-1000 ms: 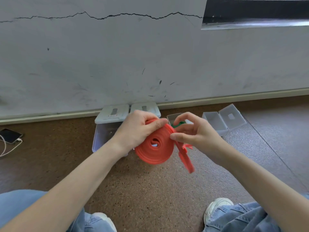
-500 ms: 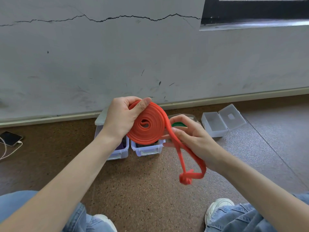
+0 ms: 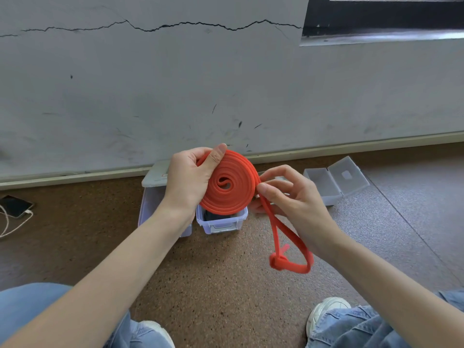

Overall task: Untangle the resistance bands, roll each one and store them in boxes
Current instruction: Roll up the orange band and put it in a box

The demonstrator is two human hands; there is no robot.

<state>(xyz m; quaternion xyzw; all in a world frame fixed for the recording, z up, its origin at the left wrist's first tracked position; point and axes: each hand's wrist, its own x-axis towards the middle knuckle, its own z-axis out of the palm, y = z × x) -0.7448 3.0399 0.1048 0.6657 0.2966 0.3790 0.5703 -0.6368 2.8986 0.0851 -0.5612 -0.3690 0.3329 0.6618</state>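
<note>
Holding orange coil (image 3: 227, 187) upright above box (image 3: 221, 222), left hand (image 3: 188, 179) clamping its face. Pinching the tail (image 3: 278, 237) at coil's right edge, right hand (image 3: 288, 197) nearer; hanging down-right, awaiting winding.

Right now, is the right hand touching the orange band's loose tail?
Touching. The head view shows the right hand pinching the orange resistance band where its tail leaves the roll.

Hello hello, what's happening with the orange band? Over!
Left hand grips orange band coil. Right hand pinches loose tail. Tail end unrolled, knotted.
</note>
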